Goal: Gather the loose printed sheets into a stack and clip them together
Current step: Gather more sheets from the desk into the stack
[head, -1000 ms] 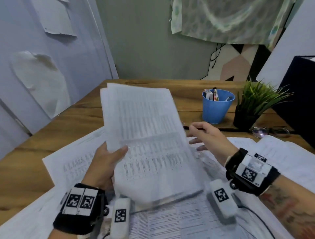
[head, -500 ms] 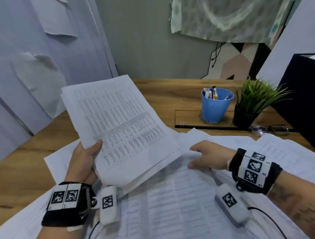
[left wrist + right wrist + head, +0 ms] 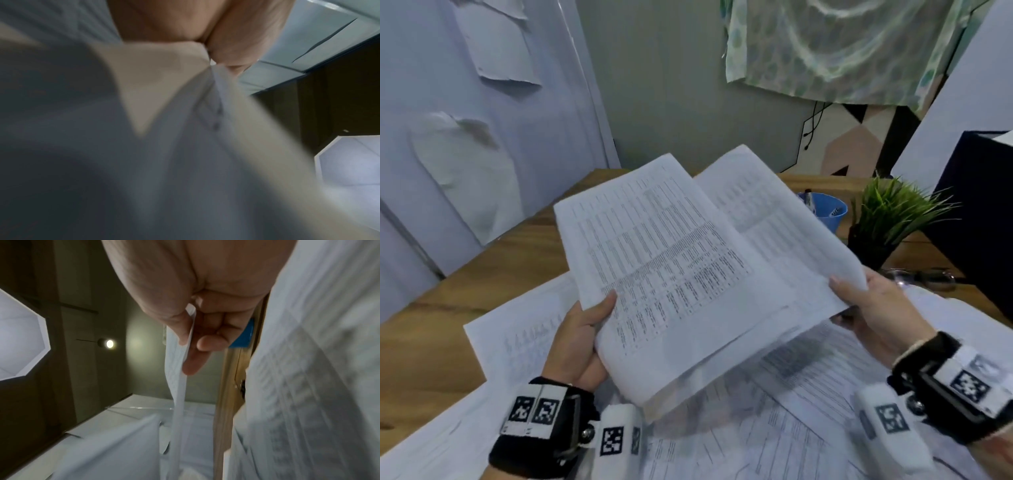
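My left hand (image 3: 594, 318) grips the lower left edge of a stack of printed sheets (image 3: 671, 274) held tilted above the desk, thumb on top and fingers hidden beneath. My right hand (image 3: 859, 298) pinches the right edge of another printed sheet (image 3: 777, 219), which lies just behind and under the stack. In the right wrist view the thumb and fingers (image 3: 207, 340) clamp that thin sheet (image 3: 180, 386) edge-on. The left wrist view is blurred, filled by paper (image 3: 185, 146) under my palm (image 3: 185, 24). More loose sheets (image 3: 808, 431) cover the desk below. No clip is in sight.
A wooden desk (image 3: 448, 301) carries a loose sheet at the left (image 3: 517, 339). At the back right stand a blue pen cup (image 3: 830, 212), a small green plant (image 3: 890, 219) and a dark box (image 3: 979, 222). Glasses (image 3: 921, 275) lie beside the plant.
My right hand has lifted a sheet off the desk and brought it up behind the stack. My left hand has swung the stack up and to the right, toward that sheet.
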Action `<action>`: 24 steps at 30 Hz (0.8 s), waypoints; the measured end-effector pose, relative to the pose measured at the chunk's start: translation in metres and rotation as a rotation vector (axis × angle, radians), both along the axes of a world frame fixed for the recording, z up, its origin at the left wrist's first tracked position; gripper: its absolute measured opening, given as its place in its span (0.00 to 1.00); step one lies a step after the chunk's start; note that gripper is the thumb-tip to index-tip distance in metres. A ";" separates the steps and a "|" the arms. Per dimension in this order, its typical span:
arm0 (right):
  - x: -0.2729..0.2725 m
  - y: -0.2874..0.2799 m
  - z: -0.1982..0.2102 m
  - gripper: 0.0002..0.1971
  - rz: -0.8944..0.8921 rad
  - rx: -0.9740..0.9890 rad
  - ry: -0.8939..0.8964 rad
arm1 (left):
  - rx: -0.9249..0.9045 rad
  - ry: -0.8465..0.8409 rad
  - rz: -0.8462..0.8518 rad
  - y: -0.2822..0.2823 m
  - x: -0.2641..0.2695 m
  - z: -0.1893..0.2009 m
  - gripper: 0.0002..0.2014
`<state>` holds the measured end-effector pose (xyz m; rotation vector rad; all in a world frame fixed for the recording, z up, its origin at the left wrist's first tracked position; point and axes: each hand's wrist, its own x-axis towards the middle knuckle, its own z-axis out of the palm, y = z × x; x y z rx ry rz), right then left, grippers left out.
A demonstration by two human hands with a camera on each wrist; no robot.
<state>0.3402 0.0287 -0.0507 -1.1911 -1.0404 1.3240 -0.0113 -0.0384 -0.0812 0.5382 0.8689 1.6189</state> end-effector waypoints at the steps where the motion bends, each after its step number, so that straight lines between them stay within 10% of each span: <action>1: -0.011 -0.006 -0.004 0.15 0.018 0.001 0.026 | -0.008 -0.019 -0.014 -0.001 0.006 0.001 0.24; 9: -0.060 -0.037 -0.002 0.19 0.335 -0.060 -0.086 | -0.122 0.054 -0.023 -0.004 0.011 -0.003 0.19; 15: 0.024 -0.011 0.030 0.30 0.526 0.153 -0.986 | -0.128 0.270 0.025 0.002 -0.005 -0.013 0.18; 18: 0.064 0.001 0.031 0.51 0.584 -0.008 -1.429 | -0.148 0.383 0.038 0.001 -0.002 -0.016 0.19; 24: 0.098 -0.002 0.017 0.48 0.765 -0.185 -1.602 | -0.171 0.498 0.011 0.004 -0.005 -0.016 0.19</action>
